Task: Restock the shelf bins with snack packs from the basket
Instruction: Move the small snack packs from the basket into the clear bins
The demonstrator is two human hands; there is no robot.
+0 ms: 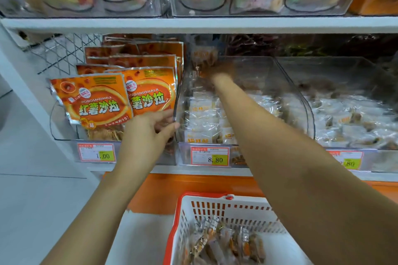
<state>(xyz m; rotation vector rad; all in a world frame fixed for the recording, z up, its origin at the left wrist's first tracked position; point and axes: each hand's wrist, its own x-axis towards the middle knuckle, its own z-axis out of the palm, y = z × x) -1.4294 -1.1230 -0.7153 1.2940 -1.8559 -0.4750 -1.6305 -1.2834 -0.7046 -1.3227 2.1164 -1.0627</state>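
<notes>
Above the basket [179, 219] of snack packs [224, 241], left hand [148, 133] pinches bin [269, 66]; right hand [217, 76] unclear.

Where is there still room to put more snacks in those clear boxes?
The right bin looks bare at the back, behind its white packs. The middle bin has room above its stacked packs, where the right hand reaches. The left bin is crowded with orange bags.
</notes>
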